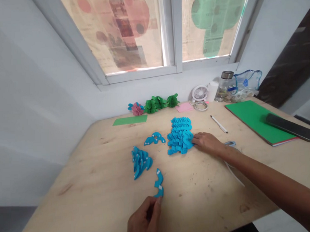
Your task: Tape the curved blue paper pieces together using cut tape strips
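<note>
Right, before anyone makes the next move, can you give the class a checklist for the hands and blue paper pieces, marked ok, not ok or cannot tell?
1. Left hand pinching the curved blue piece by one end: ok.
2. Right hand at the crinkled blue pile: ok.
3. Right hand gripping a single piece: cannot tell, fingertips partly hidden.
4. White-patched blue stack apart from the pile: ok.
5. White cord fully visible: not ok, the right forearm hides part.

Left hand [144,219], right hand [207,143] and right forearm [268,179] are bare.
</note>
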Demonstrator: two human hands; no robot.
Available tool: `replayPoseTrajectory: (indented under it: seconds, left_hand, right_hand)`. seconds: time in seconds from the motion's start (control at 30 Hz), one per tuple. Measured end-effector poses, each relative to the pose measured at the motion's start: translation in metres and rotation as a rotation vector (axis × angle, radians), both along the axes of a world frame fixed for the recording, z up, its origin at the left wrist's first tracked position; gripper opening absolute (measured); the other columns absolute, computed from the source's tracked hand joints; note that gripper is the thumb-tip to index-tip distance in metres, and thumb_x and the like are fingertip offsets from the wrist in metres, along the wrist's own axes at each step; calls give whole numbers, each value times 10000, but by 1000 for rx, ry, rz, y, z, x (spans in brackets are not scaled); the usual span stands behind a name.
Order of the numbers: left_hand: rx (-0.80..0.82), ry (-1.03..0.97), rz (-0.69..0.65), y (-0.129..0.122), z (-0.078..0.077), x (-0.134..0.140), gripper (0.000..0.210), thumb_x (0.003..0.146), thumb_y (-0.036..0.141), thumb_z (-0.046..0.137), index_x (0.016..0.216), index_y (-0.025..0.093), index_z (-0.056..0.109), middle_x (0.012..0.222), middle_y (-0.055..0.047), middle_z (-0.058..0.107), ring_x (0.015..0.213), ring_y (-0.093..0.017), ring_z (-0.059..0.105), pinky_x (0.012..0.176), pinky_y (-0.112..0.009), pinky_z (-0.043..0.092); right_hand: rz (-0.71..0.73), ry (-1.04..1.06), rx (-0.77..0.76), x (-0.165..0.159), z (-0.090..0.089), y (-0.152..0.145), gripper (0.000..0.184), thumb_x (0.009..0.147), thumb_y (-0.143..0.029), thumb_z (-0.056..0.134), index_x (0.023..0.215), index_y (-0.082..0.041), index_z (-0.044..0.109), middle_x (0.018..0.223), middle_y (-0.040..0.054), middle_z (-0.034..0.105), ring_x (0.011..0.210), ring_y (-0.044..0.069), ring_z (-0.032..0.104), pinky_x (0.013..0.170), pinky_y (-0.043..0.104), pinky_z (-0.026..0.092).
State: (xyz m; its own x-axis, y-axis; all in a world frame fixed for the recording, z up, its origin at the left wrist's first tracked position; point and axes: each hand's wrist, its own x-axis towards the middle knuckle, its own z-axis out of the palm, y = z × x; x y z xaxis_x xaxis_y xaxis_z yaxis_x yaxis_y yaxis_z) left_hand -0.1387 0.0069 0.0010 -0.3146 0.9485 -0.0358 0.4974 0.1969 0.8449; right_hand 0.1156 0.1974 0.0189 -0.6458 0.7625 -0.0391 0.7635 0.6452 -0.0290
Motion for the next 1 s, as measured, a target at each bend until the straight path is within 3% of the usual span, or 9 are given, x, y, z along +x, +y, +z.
replayPoseTrajectory:
  seconds: [0.2, 0.4, 0.63, 0.73, 0.8, 0.9, 1.0]
  left_hand:
    - [-12, -33, -163, 12, 7, 33, 328, 799, 419, 560, 560, 195, 572, 493, 35, 435, 480, -128, 409, 523, -220, 338]
    - [-29, -71, -232, 19, 10, 67, 307, 822, 355, 545, 566, 185, 532, 517, 33, 426, 507, -123, 391, 530, -228, 317]
    - [-119, -253, -269, 26, 10, 83, 271, 804, 318, 573, 580, 169, 539, 528, 26, 455, 523, -117, 412, 512, -229, 302]
    - [-113, -461, -230, 31, 6, 91, 230, 775, 335, 622, 633, 157, 585, 538, 16, 502, 534, -119, 456, 522, -228, 335]
    - [-148, -698, -186, 35, 6, 99, 245, 745, 380, 660, 785, 139, 647, 613, -22, 596, 567, -142, 530, 530, -238, 384]
    - [-277, -1126, -159, 38, 7, 108, 436, 726, 468, 670, 985, 117, 658, 803, -106, 685, 650, -195, 620, 554, -281, 449]
    - [-298, -1365, -91, 36, 7, 110, 486, 704, 489, 695, 1008, 110, 679, 825, -117, 699, 698, -202, 644, 603, -291, 467]
  right_hand:
    - [3, 30, 38, 12, -9, -4, 199, 871, -99, 480, 805, -162, 657, 873, 89, 693, 813, 192, 605, 731, 284, 368]
    - [-85, 165, 122, 21, -8, -15, 162, 893, -158, 506, 797, -159, 636, 849, 97, 680, 812, 205, 605, 703, 293, 353]
    - [-201, 344, 216, 33, -10, -27, 131, 871, -224, 574, 756, -176, 617, 749, 53, 664, 721, 191, 611, 653, 285, 366]
    - [-211, 401, 243, 29, -5, -40, 141, 867, -223, 582, 736, -179, 608, 737, 46, 669, 705, 184, 615, 654, 284, 395]
    - [-185, 475, 268, 21, 1, -59, 176, 897, -239, 543, 745, -182, 611, 755, 49, 678, 720, 177, 623, 665, 283, 424]
    - [-69, 741, 355, 6, 6, -100, 181, 922, -200, 495, 819, -180, 641, 824, 72, 704, 775, 182, 643, 710, 303, 462]
    - [67, 749, 306, -5, 0, -140, 149, 903, -138, 515, 961, -178, 647, 935, 80, 715, 844, 185, 653, 747, 319, 480]
